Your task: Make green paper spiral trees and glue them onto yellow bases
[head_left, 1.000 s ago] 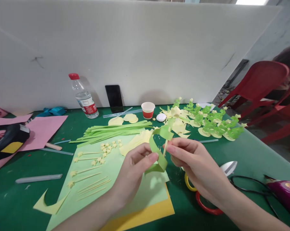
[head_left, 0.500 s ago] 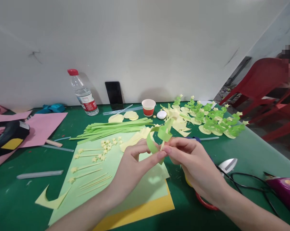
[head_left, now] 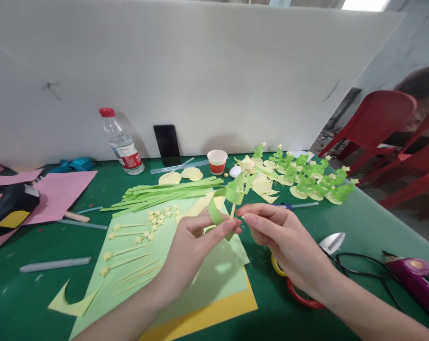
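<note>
My left hand [head_left: 203,237] pinches a thin stick [head_left: 232,211] between thumb and forefinger. Around the stick curls a light green paper strip [head_left: 233,189], and a pale yellow paper star [head_left: 247,164] tops it. My right hand [head_left: 283,232] is just to the right, its thumb and fingers drawn together close to the stick's lower part; whether anything is between them is hidden. Below lies a light green sheet [head_left: 207,289] bearing small paper stars [head_left: 155,218], star-tipped sticks [head_left: 127,250] and bare sticks [head_left: 138,273].
Green paper strips [head_left: 153,194], a paper cup [head_left: 217,162], phone [head_left: 167,145] and water bottle [head_left: 123,147] stand or lie farther back. Finished curled pieces [head_left: 306,177] crowd the back right. Scissors [head_left: 303,298] and a purple tool [head_left: 413,274] with black cord lie right.
My right hand has drawn slightly away from the stick to the right. My left hand, holding the stick with its strip, has shifted a little left. The view has tilted up slightly.
</note>
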Tool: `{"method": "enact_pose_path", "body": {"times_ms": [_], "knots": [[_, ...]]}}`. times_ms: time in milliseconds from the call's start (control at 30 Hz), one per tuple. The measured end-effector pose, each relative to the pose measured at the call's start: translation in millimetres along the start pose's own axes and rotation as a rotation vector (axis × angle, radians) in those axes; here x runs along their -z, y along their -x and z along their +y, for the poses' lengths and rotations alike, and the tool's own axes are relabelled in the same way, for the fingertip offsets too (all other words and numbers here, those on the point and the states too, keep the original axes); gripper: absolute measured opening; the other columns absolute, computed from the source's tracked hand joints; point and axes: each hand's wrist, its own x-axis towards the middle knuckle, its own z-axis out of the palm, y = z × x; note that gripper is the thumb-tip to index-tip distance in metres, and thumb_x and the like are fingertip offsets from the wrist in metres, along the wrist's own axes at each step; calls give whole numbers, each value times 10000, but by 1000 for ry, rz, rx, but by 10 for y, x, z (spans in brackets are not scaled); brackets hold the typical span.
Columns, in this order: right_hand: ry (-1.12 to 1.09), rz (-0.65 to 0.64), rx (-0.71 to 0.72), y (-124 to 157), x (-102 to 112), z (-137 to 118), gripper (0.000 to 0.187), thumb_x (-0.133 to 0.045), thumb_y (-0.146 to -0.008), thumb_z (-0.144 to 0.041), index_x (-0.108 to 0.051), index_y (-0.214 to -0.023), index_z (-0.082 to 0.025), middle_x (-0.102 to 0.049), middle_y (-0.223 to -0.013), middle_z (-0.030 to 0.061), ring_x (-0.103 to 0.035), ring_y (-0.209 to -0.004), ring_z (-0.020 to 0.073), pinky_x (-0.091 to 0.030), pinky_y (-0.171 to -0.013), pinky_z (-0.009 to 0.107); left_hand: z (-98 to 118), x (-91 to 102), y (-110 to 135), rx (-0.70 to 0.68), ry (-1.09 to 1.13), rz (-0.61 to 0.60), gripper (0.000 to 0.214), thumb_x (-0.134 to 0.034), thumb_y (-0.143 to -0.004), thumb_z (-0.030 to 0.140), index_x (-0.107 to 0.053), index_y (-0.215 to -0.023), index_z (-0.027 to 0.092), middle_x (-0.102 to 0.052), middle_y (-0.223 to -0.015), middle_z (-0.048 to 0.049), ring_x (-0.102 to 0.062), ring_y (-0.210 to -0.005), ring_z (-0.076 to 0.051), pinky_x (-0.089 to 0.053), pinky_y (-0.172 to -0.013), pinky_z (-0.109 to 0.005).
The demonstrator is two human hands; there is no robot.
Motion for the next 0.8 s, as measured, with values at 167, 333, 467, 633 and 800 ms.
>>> {"method": "enact_pose_path", "body": {"times_ms": [167, 333, 467, 633, 800], "knots": [[992, 185, 122, -4, 399, -5, 356, -423, -808, -453, -617, -956, -194, -614, -822, 52, -567, -691, 155, -460, -592, 263, -5, 18, -3, 18, 36, 26, 176, -645, -762, 339, -720, -610, 291, -708, -762, 40, -589, -783, -144, -429, -680, -227], [1404, 378, -34, -131, 925, 262, 280, -565, -762, -285, -586, -958, -85, -572, -1022, 196, -521, -1006, 337, -440, -802, 466, -11, 37, 23, 20, 58, 23, 172, -665, -737, 348, -718, -581, 300, -693, -756, 30, -575, -814, -163, -420, -671, -242], [1499, 289, -184, -242, 1144, 515, 196, -558, -837, -305, -589, -895, -121, -600, -950, 73, -565, -915, 191, -471, -797, 389, -12, 48, 37, 33, 82, 20, 169, -678, -724, 358, -718, -567, 311, -688, -756, 34, -573, -840, -164, -424, -709, -243], [1432, 241, -229, -327, 1259, 661, 226, -511, -878, -319, -581, -985, -133, -597, -997, 58, -579, -888, 158, -490, -783, 363, 10, 26, 37, 69, 110, 27, 172, -681, -712, 353, -715, -552, 299, -679, -745, 21, -578, -835, -175, -433, -720, -254], [1240, 265, -168, -284, 1349, 715, 202, -514, -878, -298, -582, -981, -138, -599, -985, 52, -582, -858, 145, -496, -767, 346, 43, -7, 31, 139, 160, 58, 145, -698, -676, 357, -719, -563, 268, -675, -765, -2, -568, -844, -193, -431, -769, -291]]}}
